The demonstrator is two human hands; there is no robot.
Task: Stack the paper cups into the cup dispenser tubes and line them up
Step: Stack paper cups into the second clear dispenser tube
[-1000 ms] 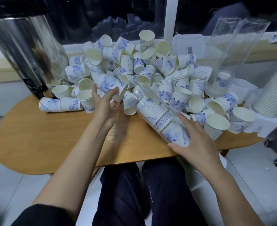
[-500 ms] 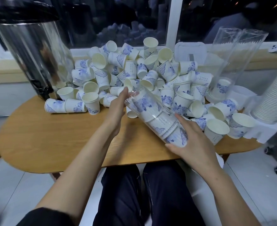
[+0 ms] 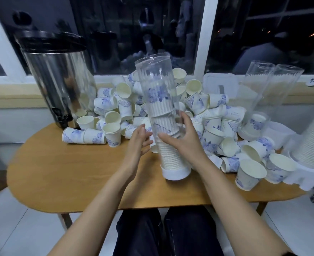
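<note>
A clear plastic dispenser tube [image 3: 157, 85] stands nearly upright on the wooden table [image 3: 60, 169], its white base near the front edge. Nested white paper cups with blue flower prints fill its lower half. My right hand [image 3: 182, 139] grips the tube at mid-height. My left hand [image 3: 137, 143] hovers just left of it, fingers spread, holding nothing. Behind the tube lies a big heap of loose paper cups [image 3: 217, 117]. Two more clear tubes [image 3: 267, 89] lean at the back right, one with a cup at its bottom.
A tall steel urn [image 3: 60, 80] with a black lid and tap stands at the back left. A white stack of nested cups [image 3: 311, 141] rises at the right edge. A white lid [image 3: 219, 85] leans on the sill. Bare wood spans the table's left front.
The tube, tilted on its side and held by my right hand, has been swung upright onto its base. My left hand left the tube's mouth and dropped beside it.
</note>
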